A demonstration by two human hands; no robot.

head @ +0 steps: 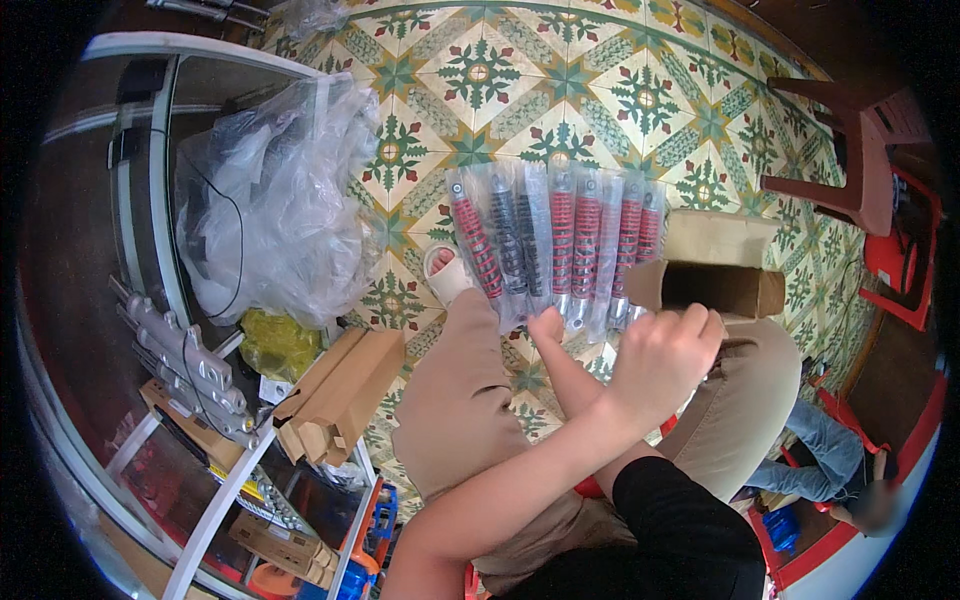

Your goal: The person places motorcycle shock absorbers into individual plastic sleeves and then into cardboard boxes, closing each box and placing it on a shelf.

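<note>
Several shock absorbers in clear plastic sleeves lie side by side on the tiled floor, some with red springs (562,240) and some with black springs (506,244). My forearms cross. My right hand (548,325) is at the lower ends of the middle shock absorbers, near a black one; its fingers are partly hidden. My left hand (667,352), fingers curled, is above the lower ends of the rightmost ones, just in front of an open cardboard box (769,292). Whether either hand grips anything cannot be made out. The box interior looks dark.
At the left, crumpled clear plastic (277,202) lies by a metal-framed glass case (161,150) with metal fork parts (195,360) and long cardboard boxes (337,390). A brown plastic chair (862,172) stands upper right. Another person in jeans (817,450) is lower right.
</note>
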